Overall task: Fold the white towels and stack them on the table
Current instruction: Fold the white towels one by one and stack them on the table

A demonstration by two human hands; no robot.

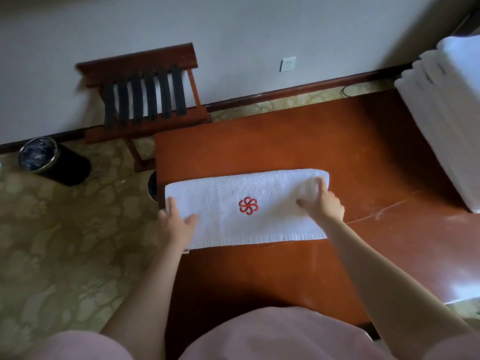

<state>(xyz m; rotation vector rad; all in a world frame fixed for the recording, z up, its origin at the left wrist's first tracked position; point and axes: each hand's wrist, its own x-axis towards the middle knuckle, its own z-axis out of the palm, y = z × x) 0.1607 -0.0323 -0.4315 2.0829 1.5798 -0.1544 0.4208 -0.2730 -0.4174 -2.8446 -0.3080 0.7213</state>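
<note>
A white towel with a red flower emblem lies folded into a long strip across the left part of the reddish-brown table. My left hand rests flat on the towel's left end with its fingers spread. My right hand presses on the right end with straight fingers; the fingertips are blurred. A tall stack of folded white towels stands at the table's far right.
A wooden luggage rack with black straps stands against the wall beyond the table's left corner. A black waste bin sits on the patterned carpet at the left. Part of another dark bin shows beside the table's left edge.
</note>
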